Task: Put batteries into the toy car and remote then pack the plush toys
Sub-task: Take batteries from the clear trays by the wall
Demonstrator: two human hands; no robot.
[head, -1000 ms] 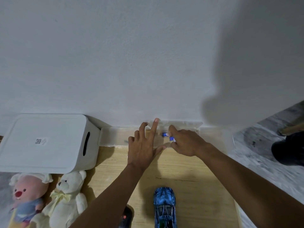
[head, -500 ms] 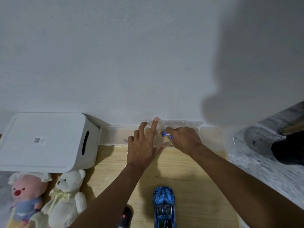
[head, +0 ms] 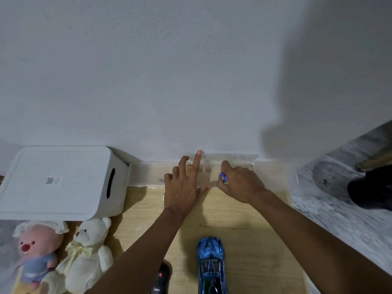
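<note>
Reaching into the clear plastic box (head: 273, 177) against the wall, my right hand (head: 239, 183) was closed around blue batteries (head: 223, 178), thumb and curled fingers pinching them; how many, I could not tell. My left hand (head: 182, 187) lay flat on the box's near part, fingers spread, the index stretched up to the lifted lid's edge (head: 224, 156), steadying it.

Progress, as I judged it: early. Batteries were only just being fetched. The blue toy car (head: 211, 264) sat on the wooden table (head: 254, 240), well apart from my hands, nearer my body, wheels down and apparently unopened. The black remote (head: 161, 279) lay just left of the car, partly hidden under my left forearm; its battery side was not visible. Neither appeared loaded yet.

Both plush toys, the pink one (head: 36, 257) and the white bear (head: 87, 253), lay side by side at the table's left, touching, unpacked. The white storage bin (head: 57, 181) stood just behind them with its lid on.

Left to do: carry the batteries over, fit car and remote, then pack the plush.
</note>
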